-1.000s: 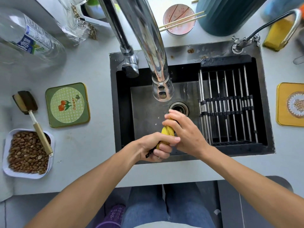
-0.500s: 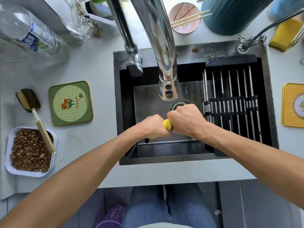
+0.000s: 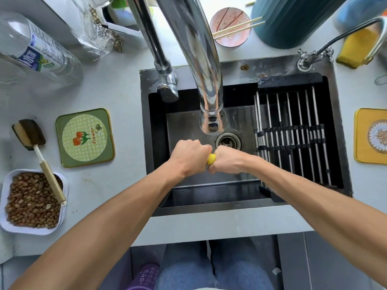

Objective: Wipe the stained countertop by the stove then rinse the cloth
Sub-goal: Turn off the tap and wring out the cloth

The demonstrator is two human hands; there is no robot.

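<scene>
Cloth: the yellow cloth (image 3: 211,159) is bunched into a tight roll over the sink (image 3: 338,130), just in front of the drain (image 3: 228,140) and below the tap spout (image 3: 212,120); only a short yellow stub shows between the two fists.
Left hand: the left hand (image 3: 189,155) has its fingers clenched round one end of the cloth, knuckles up.
Right hand: the right hand (image 3: 228,161) has its fingers clenched round the other end, touching the left fist.
Step, as I judge it: wringing out, late in the task; no water stream is visible from the spout.
Risk, splash: squeezed water may spray forward onto the desk (image 3: 117,97) edge or the person's jeans (image 3: 209,268), because the fists sit near the front wall of the sink.
Risk, slip: a wet roll held by so little cloth could shoot out of one fist and drop onto the drain or against the drying rack (image 3: 293,135).
Risk, poor rinse: with the cloth this tightly bunched, dirt may stay trapped in the inner folds; whether it is clean cannot be told.
Risk, knock: raising the fists could strike the spout hanging just above them.
Risk, nearby: drips carried left could reach the tray of nuts (image 3: 31,199) or the green coaster (image 3: 84,137).
</scene>
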